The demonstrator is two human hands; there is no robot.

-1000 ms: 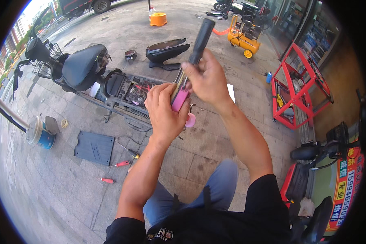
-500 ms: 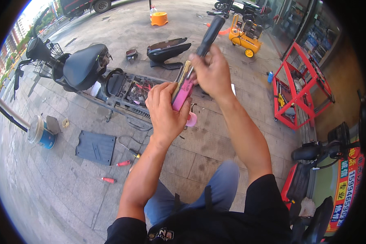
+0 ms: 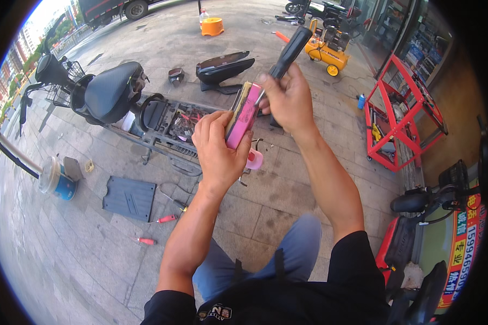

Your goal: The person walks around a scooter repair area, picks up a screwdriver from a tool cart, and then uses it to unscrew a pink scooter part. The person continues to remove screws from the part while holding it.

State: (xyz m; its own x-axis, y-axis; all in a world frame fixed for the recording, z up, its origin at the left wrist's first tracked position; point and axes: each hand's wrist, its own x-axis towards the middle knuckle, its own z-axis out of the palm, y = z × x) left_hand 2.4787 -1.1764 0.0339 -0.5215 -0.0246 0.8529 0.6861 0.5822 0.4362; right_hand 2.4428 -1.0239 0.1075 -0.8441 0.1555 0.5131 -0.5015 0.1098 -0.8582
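My left hand point(image 3: 218, 145) is wrapped round the lower part of a pink rectangular block point(image 3: 243, 124), which has a dark side and a yellowish strip along its far left edge. In my right hand point(image 3: 290, 104) is a tool with a thick black handle point(image 3: 290, 51). Its thin metal shaft points down to the block's upper right side; my fingers partly hide it, and I cannot tell whether it touches. Beyond both hands lies a stripped scooter frame point(image 3: 168, 127) with exposed wiring.
On the paving at left are a dark mat point(image 3: 129, 197), red-handled screwdrivers point(image 3: 167, 219) and a bucket point(image 3: 57, 181). Black body panels point(image 3: 222, 70) lie ahead. A yellow air compressor point(image 3: 328, 54) and a red tool cart point(image 3: 398, 116) stand to the right.
The pink block has turned so more of its pink face shows. The black-handled tool has shifted right, its shaft moving from the block's yellowish edge toward its right side.
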